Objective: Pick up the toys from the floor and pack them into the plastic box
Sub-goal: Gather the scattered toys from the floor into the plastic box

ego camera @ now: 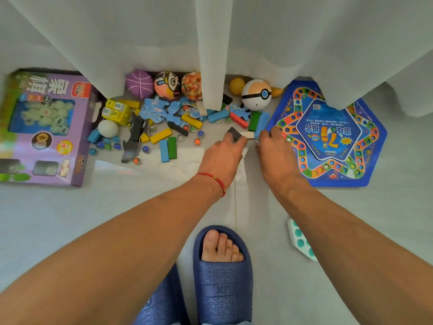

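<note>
We see both hands reaching down to the floor [70,219] at the foot of a white curtain [210,43]. The left hand [221,156] has its grip clamped on a dark block [234,133], pinched at the fingertips, with a pale block [248,135] just beside it. The right hand [275,151] is curled over the near edge of the blue game board [365,160]; we cannot tell whether its grip holds anything. The toys lie along the curtain's hem: loose coloured blocks [164,146], marbles [198,141] and puzzle pieces [161,109], with a purple ball [139,84] and a white ball [256,95] behind them. A purple toy box [46,127] lies at the left. The plastic box is out of view.
</note>
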Available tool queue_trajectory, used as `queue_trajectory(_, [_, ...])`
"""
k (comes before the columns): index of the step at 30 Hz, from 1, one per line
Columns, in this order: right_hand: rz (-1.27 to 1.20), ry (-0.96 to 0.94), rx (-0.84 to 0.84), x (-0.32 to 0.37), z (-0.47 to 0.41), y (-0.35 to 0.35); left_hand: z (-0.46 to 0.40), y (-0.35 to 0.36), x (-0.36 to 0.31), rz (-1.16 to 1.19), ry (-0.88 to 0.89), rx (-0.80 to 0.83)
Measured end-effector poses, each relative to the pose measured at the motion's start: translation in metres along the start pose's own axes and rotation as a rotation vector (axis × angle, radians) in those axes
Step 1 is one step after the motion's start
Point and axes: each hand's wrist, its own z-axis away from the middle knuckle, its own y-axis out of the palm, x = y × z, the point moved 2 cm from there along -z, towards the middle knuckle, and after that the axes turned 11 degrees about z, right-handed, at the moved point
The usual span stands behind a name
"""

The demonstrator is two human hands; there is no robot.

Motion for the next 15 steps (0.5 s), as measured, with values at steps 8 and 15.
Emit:
queue_trajectory(8, [-0.559,0.268,-0.015,0.006,0.007,0.006,0.041,-0.017,0.016,0.831,-0.423,-0.064])
queue_trajectory(15, [-1.294,0.514,0.263,0.011,-0.01,-0.017,0.07,-0.042,0.021,2.185,-0.853,-0.124])
